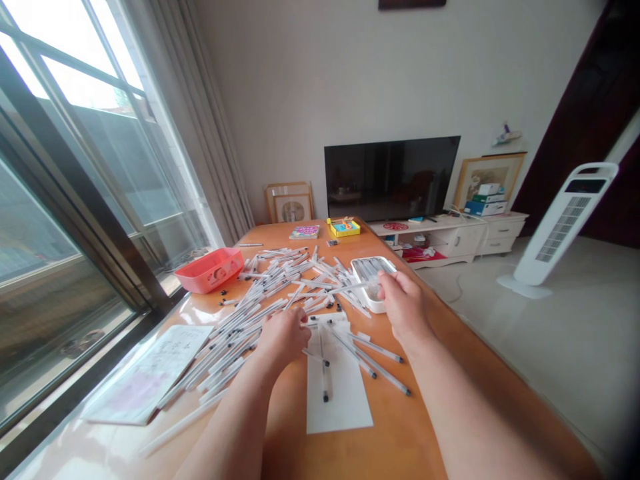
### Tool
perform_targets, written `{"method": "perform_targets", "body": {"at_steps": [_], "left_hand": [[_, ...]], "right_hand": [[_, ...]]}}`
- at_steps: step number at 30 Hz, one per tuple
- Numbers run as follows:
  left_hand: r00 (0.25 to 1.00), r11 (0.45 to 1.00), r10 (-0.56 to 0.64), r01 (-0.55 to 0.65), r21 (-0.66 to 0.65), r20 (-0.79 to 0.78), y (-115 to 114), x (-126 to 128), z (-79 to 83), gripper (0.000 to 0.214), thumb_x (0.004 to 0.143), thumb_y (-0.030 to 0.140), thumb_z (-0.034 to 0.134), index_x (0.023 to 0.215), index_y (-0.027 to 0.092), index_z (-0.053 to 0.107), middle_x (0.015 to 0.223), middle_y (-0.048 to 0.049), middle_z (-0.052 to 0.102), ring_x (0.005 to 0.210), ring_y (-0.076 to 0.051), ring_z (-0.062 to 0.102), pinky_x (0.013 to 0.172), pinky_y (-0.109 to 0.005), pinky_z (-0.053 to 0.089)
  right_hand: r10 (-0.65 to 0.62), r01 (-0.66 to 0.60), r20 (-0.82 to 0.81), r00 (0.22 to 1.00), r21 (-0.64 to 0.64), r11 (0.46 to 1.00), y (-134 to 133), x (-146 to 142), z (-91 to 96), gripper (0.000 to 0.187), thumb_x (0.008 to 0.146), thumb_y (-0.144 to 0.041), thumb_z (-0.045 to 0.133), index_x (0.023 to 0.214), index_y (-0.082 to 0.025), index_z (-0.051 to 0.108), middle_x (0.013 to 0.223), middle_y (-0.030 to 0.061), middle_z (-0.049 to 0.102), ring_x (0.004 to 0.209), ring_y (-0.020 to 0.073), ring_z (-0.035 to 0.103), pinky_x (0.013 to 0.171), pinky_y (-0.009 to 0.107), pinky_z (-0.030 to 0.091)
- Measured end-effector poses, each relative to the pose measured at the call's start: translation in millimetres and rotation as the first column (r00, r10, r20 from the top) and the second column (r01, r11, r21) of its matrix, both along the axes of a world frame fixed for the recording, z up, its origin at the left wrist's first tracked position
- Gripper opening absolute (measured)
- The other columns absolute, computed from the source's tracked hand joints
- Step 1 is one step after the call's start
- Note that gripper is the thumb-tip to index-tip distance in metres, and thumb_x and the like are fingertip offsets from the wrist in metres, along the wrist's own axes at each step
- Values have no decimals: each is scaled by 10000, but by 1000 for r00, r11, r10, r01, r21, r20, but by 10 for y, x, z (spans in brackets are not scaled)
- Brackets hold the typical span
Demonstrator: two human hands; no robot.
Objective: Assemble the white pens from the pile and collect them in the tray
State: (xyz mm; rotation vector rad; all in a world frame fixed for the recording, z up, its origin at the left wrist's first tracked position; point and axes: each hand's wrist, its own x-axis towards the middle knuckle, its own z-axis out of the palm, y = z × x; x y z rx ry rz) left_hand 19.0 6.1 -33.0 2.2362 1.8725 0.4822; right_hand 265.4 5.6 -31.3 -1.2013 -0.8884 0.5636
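Note:
My right hand pinches one end of a clear pen barrel, which points left in front of a white tray with more pens in it. My left hand is closed above the top left of a white paper sheet; whatever its fingertips hold is hidden. Several pens with black ends lie on and beside the sheet, one pen lengthwise on it. A wide heap of clear pen parts spreads beyond and left of my left hand.
A pink basket stands at the table's left edge, with small black caps nearby. An open notebook lies at the near left. Toward the far end are a yellow box and a booklet. A tower fan stands right of the table.

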Motion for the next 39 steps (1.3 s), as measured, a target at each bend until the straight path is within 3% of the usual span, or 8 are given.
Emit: {"method": "perform_targets", "body": {"at_steps": [3,6,10,14,19,26,34,39], "left_hand": [[981,998,-60,64,-16,183,40,-27,-19,269,711,191,558,894,250,747,726,-35,684,715,-226,611,720,-317,393],[876,998,-5,36,-54,483,72,-32,-35,240,733,255,585,894,195,752,710,-30,676,687,-201,599,675,-297,406],[524,991,130,-33,-132,842,81,-24,-10,258,698,332,702,878,149,722,795,-48,703,711,-165,600,697,-279,441],[180,974,223,-5,-225,958,77,-17,32,257,679,328,773,850,149,702,831,-64,707,659,-124,580,686,-270,475],[-70,954,292,84,-286,954,79,15,43,180,719,241,767,834,143,669,820,-71,704,618,-90,579,666,-241,509],[-157,933,352,136,-333,923,55,51,48,109,777,173,733,847,127,664,823,-96,713,628,-99,613,646,-234,530],[-136,924,368,161,-346,920,22,89,79,117,782,186,757,826,121,670,800,-96,702,623,-102,618,612,-216,512],[-132,934,341,159,-319,931,24,87,72,176,746,215,805,816,122,673,758,-79,691,625,-90,604,612,-192,493]], "right_hand": [[10,-10,-15,1000,-15,1000,-5,-10,1,379,815,-514,655,618,-214,536,545,-27,537,538,131,454,506,247,373],[36,-36,-48,998,-12,999,-23,-36,9,364,811,-512,669,642,-210,559,561,-24,547,543,130,454,505,245,377],[128,-127,-50,990,33,991,-87,-115,34,396,829,-526,658,627,-204,546,570,-22,539,519,118,421,485,245,351],[195,-197,31,980,57,979,-149,-210,43,424,855,-541,637,619,-201,540,566,-20,536,541,120,434,535,250,380],[215,-217,48,976,49,975,-167,-264,34,416,863,-556,634,663,-202,547,583,-20,549,545,123,437,541,253,376],[192,-196,58,980,60,979,-187,-261,54,433,857,-590,632,687,-200,555,603,-14,564,571,129,466,564,251,399],[171,-175,60,983,63,983,-193,-286,64,466,805,-647,650,701,-197,585,603,7,574,572,143,479,546,265,413],[267,-268,50,963,23,963,-209,-295,52,412,856,-586,633,730,-200,567,632,-5,575,579,131,473,565,254,408]]}}
